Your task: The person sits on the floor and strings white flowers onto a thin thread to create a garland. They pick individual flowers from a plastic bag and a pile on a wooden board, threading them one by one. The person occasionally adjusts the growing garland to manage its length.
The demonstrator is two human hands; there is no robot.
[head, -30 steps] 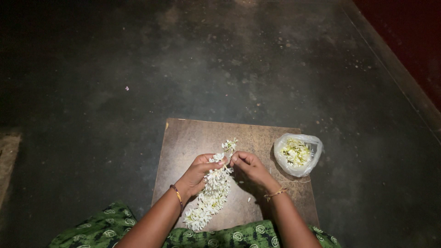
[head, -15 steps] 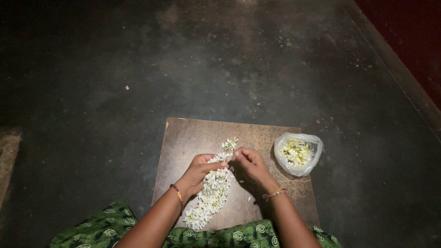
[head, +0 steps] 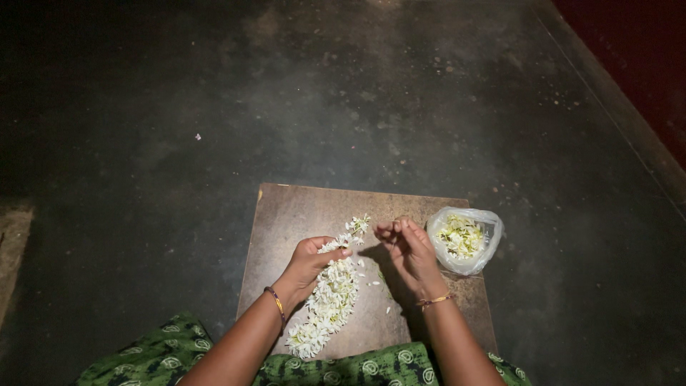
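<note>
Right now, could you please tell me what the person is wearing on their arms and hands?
Both forearms are bare, with no sleeves or gloves. The left hand has a thin reddish-gold bangle at its wrist; the right hand has a slim gold bangle. No rings are visible.

Thread in right hand (head: 407, 250) too thin to tell.

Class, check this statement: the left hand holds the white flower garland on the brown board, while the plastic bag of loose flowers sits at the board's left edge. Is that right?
Not quite. The head view shows the plastic bag of loose flowers at the board's right edge, beside the right hand, not the left edge. The rest stands: the left hand holds the white flower garland on the brown board.
</note>
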